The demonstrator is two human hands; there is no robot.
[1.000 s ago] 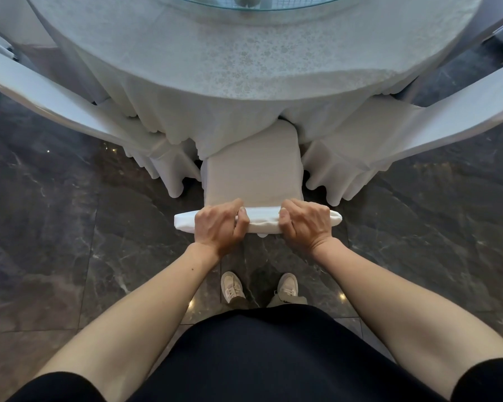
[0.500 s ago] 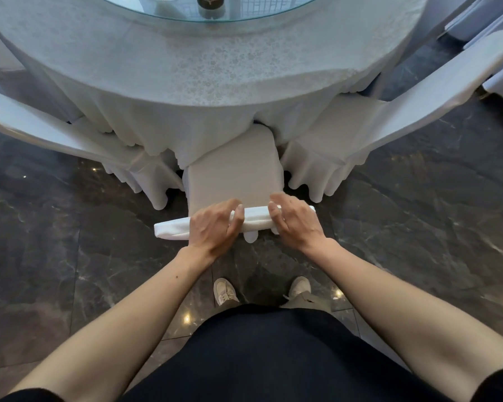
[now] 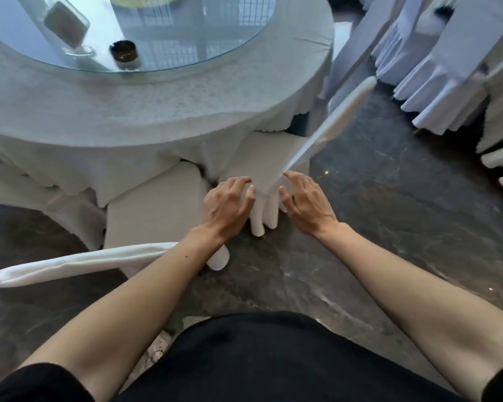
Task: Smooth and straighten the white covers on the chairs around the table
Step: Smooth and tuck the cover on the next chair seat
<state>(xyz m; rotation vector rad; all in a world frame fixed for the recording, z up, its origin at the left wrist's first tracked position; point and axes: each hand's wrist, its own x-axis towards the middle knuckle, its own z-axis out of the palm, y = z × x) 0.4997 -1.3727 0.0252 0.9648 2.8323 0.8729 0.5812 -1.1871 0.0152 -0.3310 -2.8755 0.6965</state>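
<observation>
Dark marble floor [image 3: 389,227] fills lower and right parts of view, bare between the table and the far chairs. Round table [image 3: 186,111] with white cloth at top left, cloth hem hanging in folds down to the chair seats. Glass turntable [image 3: 186,44] on top, small dark dish [image 3: 124,52] near its front edge.

Two covered chairs are tucked under the table edge. Left chair cover [image 3: 154,210]: seat pushed in under the cloth hem, its backrest top [image 3: 79,264] runs out to the left, below the left forearm. Right chair cover [image 3: 262,166]: seat just beside the first, backrest edge [image 3: 340,117] rising diagonally to upper right, blurred.

Left hand [image 3: 228,204] is at the near corner of the right chair, fingers spread and curled over the cover fabric, thumb against the hanging pleat [image 3: 263,216]. Right hand [image 3: 308,203] is on the other side of the same corner, fingers open and bent, fingertips touching the cover at the backrest base. Neither hand clenched; cannot tell whether fabric is pinched or only pressed.

More white skirted chairs [image 3: 436,68] stacked close at upper right, well apart from the hands, open floor strip between them and the table. Black clothing [image 3: 273,358] at bottom centre, black sleeves at both lower corners.
</observation>
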